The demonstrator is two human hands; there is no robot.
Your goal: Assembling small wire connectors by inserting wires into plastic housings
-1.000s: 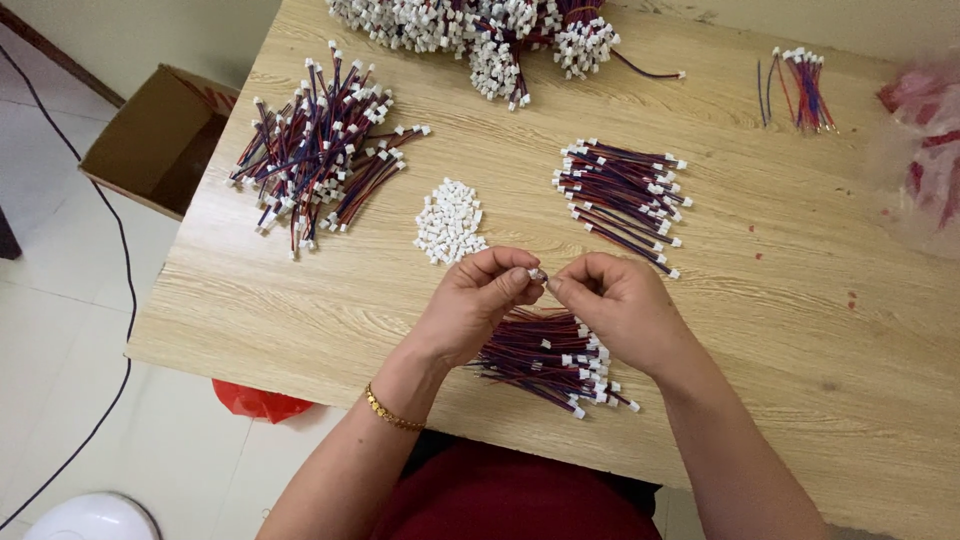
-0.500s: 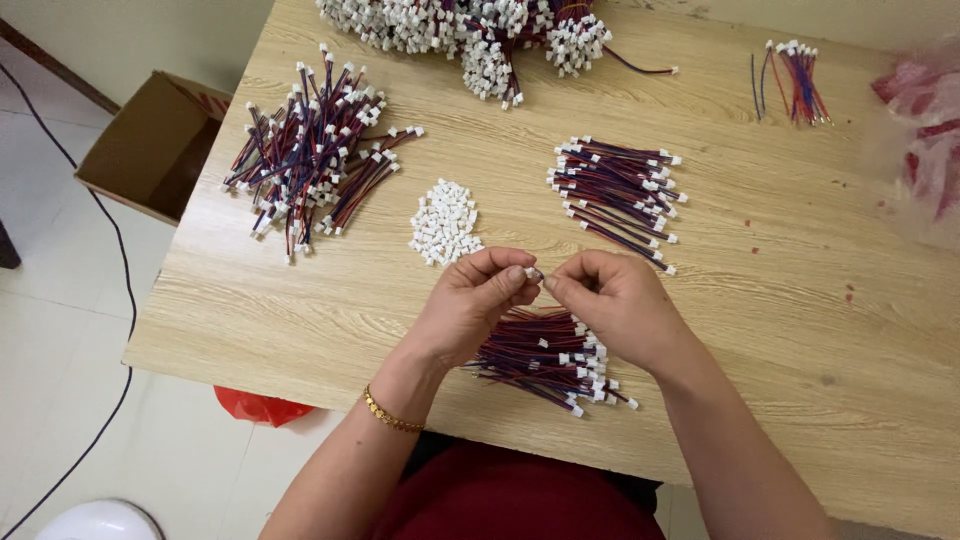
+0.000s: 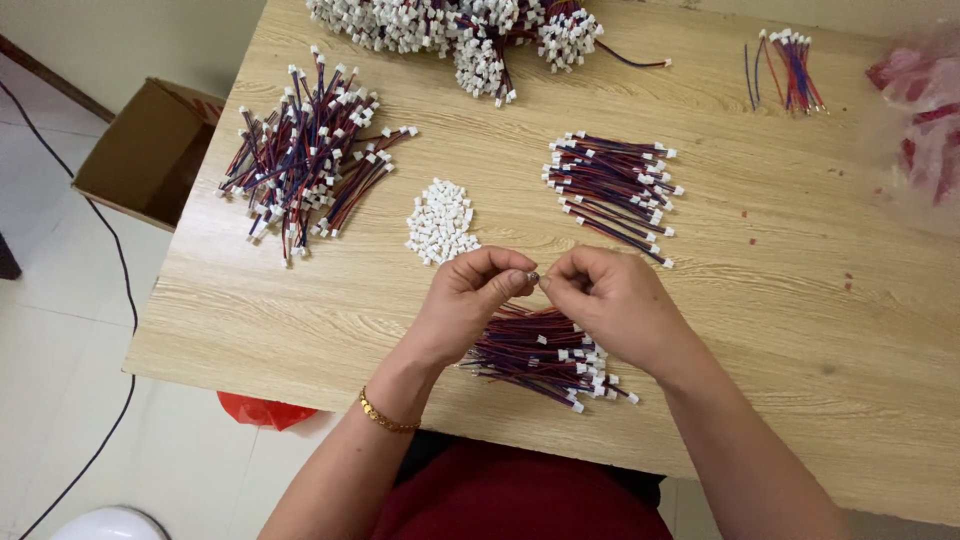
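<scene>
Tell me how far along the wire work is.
Looks done: wires capped with white plugs, piled at the far edge and left. In hand: left hand and right hand pinch together over a bundle. Left: loose white plugs.

bare counter lies open to the right of the right hand, and along the near left edge beside the left hand. ahead, the white connector heap and the wire bundle flank a narrow gap. another wire bundle sits under the hands.
</scene>
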